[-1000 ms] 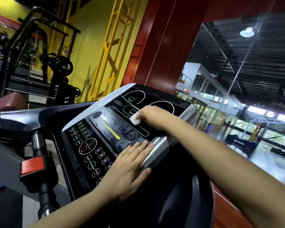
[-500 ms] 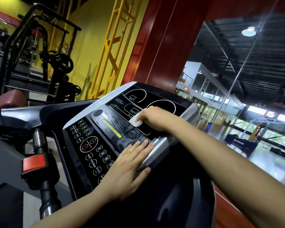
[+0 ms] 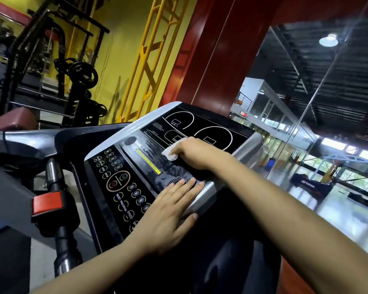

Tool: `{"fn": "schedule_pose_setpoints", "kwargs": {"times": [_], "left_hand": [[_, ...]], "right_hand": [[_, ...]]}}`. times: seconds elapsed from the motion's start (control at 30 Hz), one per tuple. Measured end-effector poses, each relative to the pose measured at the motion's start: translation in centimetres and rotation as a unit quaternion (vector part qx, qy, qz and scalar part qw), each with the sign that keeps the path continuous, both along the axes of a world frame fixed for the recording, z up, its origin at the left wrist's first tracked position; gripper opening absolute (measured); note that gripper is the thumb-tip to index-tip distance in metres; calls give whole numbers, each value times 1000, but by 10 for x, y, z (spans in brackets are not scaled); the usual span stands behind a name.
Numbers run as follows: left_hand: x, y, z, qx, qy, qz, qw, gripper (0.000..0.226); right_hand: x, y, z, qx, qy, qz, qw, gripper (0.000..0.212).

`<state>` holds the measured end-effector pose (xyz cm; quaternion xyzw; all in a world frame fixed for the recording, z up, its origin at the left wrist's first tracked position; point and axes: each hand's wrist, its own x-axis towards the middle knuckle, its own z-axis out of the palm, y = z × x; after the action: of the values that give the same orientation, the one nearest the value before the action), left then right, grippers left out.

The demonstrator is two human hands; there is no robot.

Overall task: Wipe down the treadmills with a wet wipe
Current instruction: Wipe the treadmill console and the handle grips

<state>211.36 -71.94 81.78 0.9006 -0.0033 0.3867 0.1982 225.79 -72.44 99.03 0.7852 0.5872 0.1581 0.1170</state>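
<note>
The treadmill console (image 3: 123,187) fills the middle: a black glossy panel with round buttons, a yellow strip and white dial outlines, framed in silver. My right hand (image 3: 194,154) grips a crumpled white wet wipe (image 3: 171,152) and presses it on the panel's middle, just right of the yellow strip. The wiped area beneath it shows wet streaks. My left hand (image 3: 170,213) lies flat, fingers straight, across the console's lower right edge and its silver rim.
A black handlebar with a red clip (image 3: 48,203) stands at the lower left. Weight racks (image 3: 79,81) and a yellow frame (image 3: 149,56) are behind the console. A red pillar (image 3: 217,52) and a glass wall (image 3: 317,124) rise to the right.
My right hand has slid the wipe a little leftward and down across the panel. My left hand has stayed on the console edge.
</note>
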Motion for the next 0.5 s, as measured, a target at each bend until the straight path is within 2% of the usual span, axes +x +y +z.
{"fn": "schedule_pose_setpoints", "kwargs": {"times": [0.07, 0.2, 0.3, 0.4, 0.5], "left_hand": [[1, 0, -1, 1, -1, -2, 1000, 64], [2, 1, -2, -8, -9, -6, 1000, 63], [2, 1, -3, -8, -14, -3, 1000, 64], [3, 1, -4, -5, -13, -2, 1000, 65], [3, 2, -4, -1, -12, -3, 1000, 65]], "right_hand": [[3, -10, 8, 34, -26, -18, 999, 39], [35, -55, 71, 153, -92, -141, 974, 32], [45, -81, 86, 201, -124, -163, 958, 44], [33, -80, 66, 183, -72, -172, 965, 52], [14, -75, 29, 88, -33, -101, 990, 47]]}}
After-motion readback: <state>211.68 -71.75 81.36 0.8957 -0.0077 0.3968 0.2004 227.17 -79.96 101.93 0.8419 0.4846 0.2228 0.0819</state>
